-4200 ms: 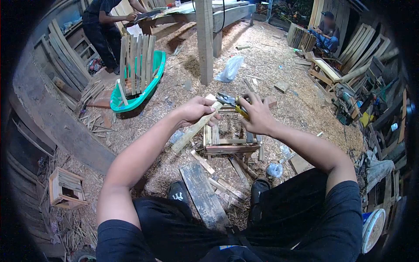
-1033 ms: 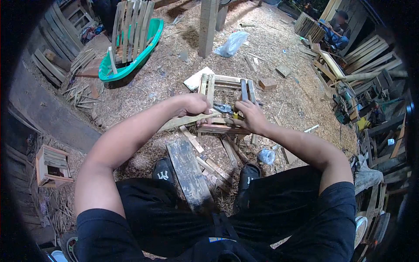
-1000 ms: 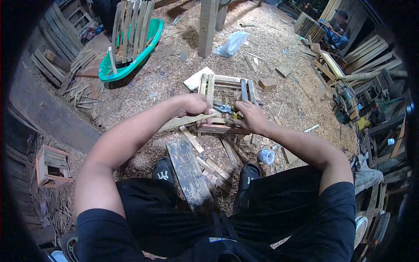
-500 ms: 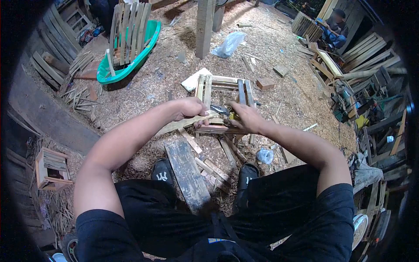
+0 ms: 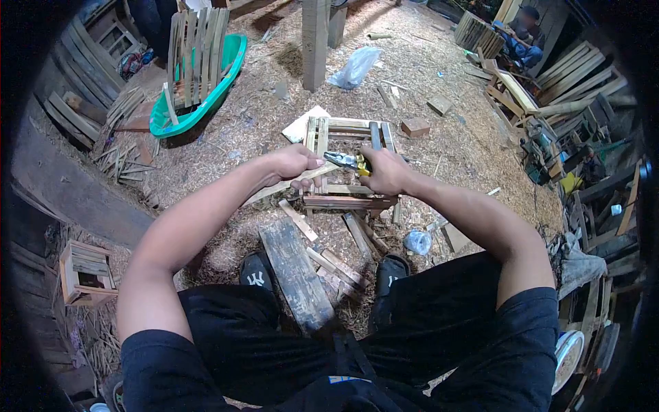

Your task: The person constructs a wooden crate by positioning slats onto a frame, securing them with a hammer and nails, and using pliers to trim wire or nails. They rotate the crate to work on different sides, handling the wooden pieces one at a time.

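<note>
My left hand (image 5: pixel 295 165) is closed around a thin pale wooden strip (image 5: pixel 266 192), which slants down to the left. Pliers with yellow and black handles (image 5: pixel 347 160) are gripped in my right hand (image 5: pixel 384 171), their jaws pointing left beside the fingers of my left hand. Whether the jaws hold anything is too small to tell. Under both hands stands a small wooden frame (image 5: pixel 352 202) made of slats, with one dark bar at its right side.
A green plastic tub (image 5: pixel 163 126) with slats stands at the upper left, near a wooden post (image 5: pixel 314 48). A worn plank (image 5: pixel 295 275) lies between my feet. A person (image 5: pixel 525 38) sits at the upper right. Wood scraps and a brown block (image 5: pixel 415 127) lie about.
The pliers have lifted clear of the frame's lower part, and their yellow handles now show more. My right hand has turned and moved slightly up. My left hand still holds the strip.
</note>
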Demonstrator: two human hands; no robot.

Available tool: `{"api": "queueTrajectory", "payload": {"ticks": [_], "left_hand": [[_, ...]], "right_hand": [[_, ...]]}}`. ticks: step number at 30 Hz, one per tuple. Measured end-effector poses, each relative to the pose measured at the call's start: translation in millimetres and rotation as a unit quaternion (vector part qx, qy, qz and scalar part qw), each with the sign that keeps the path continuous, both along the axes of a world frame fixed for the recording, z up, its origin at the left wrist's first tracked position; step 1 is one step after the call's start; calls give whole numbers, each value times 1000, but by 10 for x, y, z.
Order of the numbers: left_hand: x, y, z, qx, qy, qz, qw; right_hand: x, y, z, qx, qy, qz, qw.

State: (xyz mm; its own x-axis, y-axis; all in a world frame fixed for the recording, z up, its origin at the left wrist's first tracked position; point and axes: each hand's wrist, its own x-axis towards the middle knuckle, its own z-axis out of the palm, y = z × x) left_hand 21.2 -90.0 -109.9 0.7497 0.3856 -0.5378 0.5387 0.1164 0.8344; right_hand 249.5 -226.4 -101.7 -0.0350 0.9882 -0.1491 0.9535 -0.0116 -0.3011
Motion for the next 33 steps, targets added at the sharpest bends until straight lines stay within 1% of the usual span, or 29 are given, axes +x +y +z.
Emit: {"api": "queueTrajectory", "payload": {"ticks": [1,2,6,8,9,11,18,20,24,29,33], "left_hand": [[3,0,21,-2,1,4,1000],[5,1,43,-4,2,9,1000],[0,21,64,-21,3,13,1000],[-3,17,122,-47,-3,7,999],[-4,29,127,-46,-4,7,999],[-11,53,138,-82,-21,-2,996],[-44,70,242,-119,-36,-15,992],[-36,70,248,-115,-37,-17,993],[-43,63,261,-122,-34,-15,992],[-36,11,326,-142,-27,12,989],[-14,61,226,-167,-34,33,985]], "right_hand": [[-19,-3,62,-8,-20,-2,1000],[-37,-24,110,15,-39,0,999],[23,1,81,46,-62,13,997],[69,9,18,100,-91,40,990],[81,8,22,101,-92,40,990],[105,3,26,144,-97,56,983],[141,-15,88,178,-137,71,972],[168,-4,68,209,-157,94,961],[188,-18,74,239,-155,122,951],[194,-5,50,258,-184,121,941],[194,-1,113,285,-209,136,925]]}}
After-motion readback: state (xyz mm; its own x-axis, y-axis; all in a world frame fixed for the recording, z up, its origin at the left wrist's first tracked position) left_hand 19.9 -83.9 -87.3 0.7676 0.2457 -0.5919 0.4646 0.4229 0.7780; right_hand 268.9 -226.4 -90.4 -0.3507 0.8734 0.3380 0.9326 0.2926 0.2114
